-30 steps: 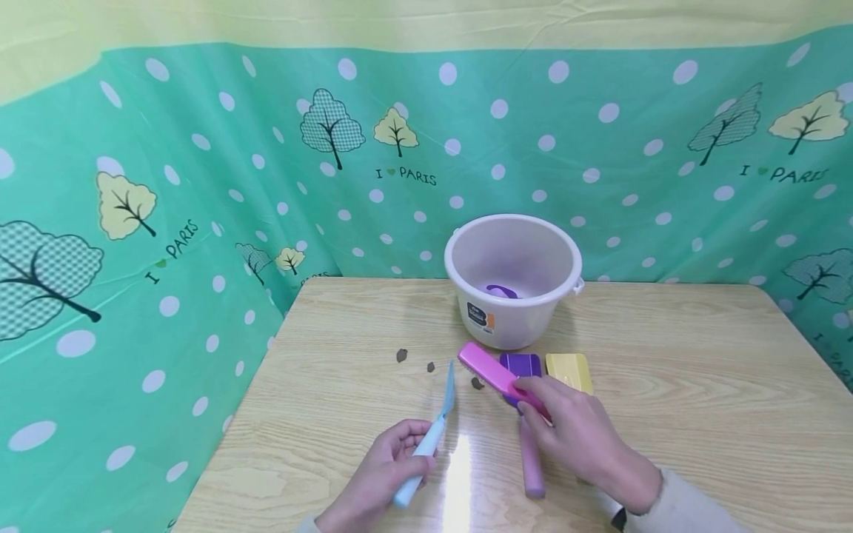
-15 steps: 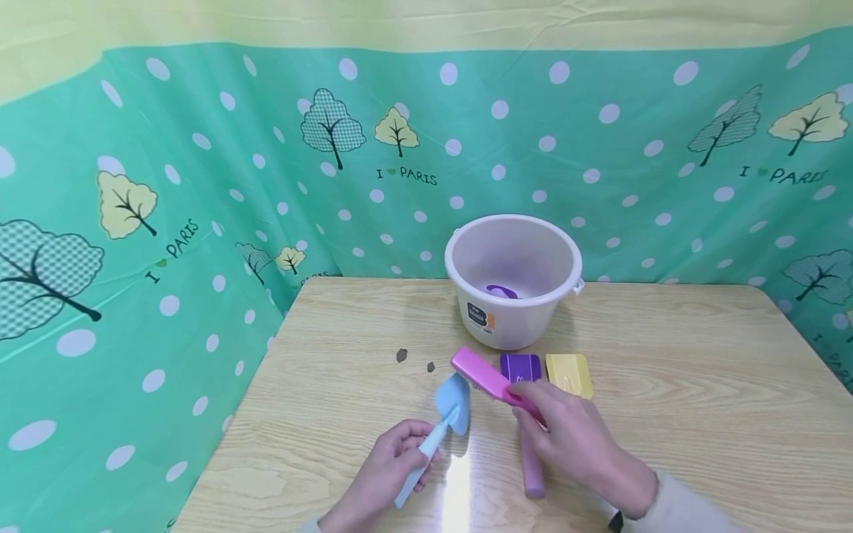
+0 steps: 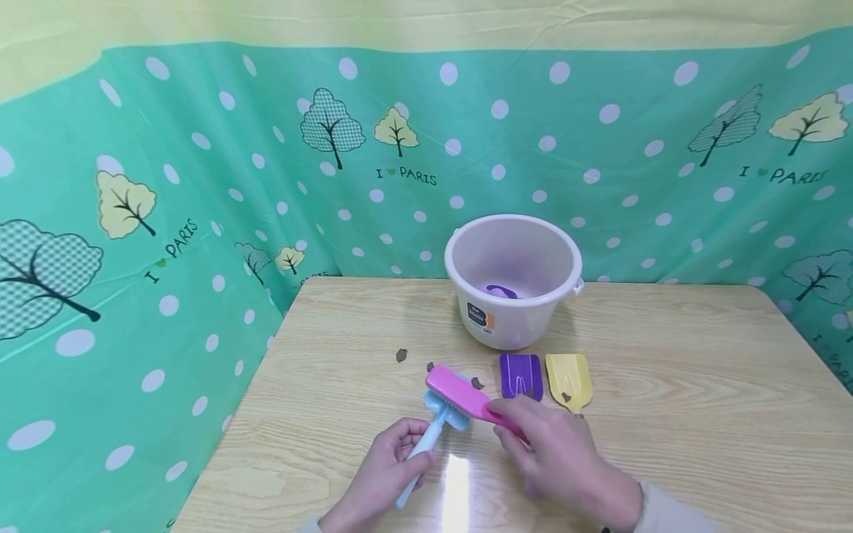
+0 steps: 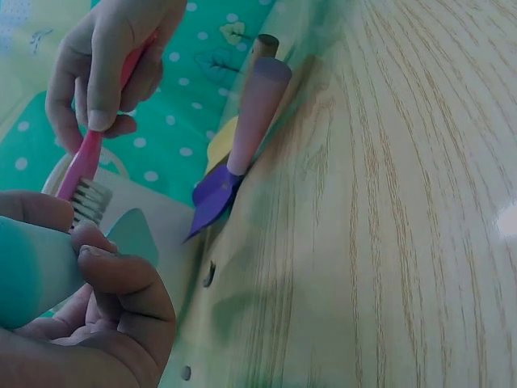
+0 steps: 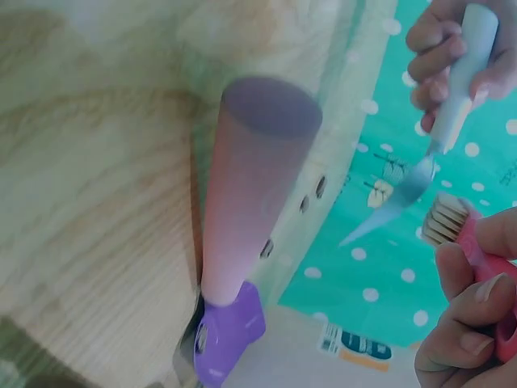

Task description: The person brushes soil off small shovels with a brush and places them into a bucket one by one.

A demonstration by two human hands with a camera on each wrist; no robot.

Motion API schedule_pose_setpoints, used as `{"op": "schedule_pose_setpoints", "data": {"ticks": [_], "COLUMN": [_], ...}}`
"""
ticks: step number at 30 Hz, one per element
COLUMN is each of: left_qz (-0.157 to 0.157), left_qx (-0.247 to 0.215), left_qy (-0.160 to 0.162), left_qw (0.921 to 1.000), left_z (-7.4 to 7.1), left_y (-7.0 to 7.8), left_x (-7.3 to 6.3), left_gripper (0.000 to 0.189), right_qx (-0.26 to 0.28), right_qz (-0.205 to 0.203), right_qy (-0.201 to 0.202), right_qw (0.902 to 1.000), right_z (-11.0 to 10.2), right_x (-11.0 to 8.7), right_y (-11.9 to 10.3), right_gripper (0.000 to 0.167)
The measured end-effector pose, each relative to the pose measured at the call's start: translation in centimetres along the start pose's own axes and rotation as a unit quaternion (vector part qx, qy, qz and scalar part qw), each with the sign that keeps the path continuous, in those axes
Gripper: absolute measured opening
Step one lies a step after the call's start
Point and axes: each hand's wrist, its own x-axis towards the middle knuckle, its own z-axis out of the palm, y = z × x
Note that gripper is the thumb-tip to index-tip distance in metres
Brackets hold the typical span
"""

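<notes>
A person's left hand [image 3: 396, 463] grips a light blue shovel [image 3: 430, 435] by its handle above a wooden table [image 3: 320, 414], while the right hand [image 3: 553, 451] grasps a pink brush [image 3: 458, 392], its bristles turned down over the shovel's blade. Small dark bits [image 3: 401, 355] lie near the blade. A purple shovel [image 3: 520, 374] and a yellow shovel [image 3: 569, 372] rest side by side in front of a pale bucket [image 3: 516, 322], which holds a purple object [image 3: 501, 292]. A green dotted curtain [image 3: 400, 229] hangs behind.
</notes>
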Motion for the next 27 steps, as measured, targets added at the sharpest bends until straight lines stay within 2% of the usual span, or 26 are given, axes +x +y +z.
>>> {"op": "schedule_pose_setpoints", "data": {"ticks": [4, 10, 18, 27], "left_qz": [0.0, 0.005, 0.022, 0.021], "left_qx": [0.004, 0.006, 0.021, 0.028], "left_qy": [0.0, -0.005, -0.009, -0.008], "left_qw": [1.0, 1.0, 0.9995, 0.9994], "left_z": [0.0, -0.1, -0.2, -0.2], "left_y": [0.1, 0.2, 0.2, 0.2], "left_x": [0.0, -0.1, 0.0, -0.2], "left_gripper": [0.036, 0.034, 0.033, 0.034], "right_qx": [0.0, -0.016, -0.053, -0.063], "right_qz": [-0.007, -0.027, 0.007, 0.04], "right_qy": [-0.012, -0.005, -0.02, -0.016], "right_qw": [0.9999, 0.9995, 0.9984, 0.9971], "right_z": [0.4, 1.1, 1.3, 1.5], "right_x": [-0.2, -0.3, -0.3, -0.3], "right_y": [-0.5, -0.4, 0.6, 1.5], "right_gripper": [0.035, 0.031, 0.027, 0.029]}}
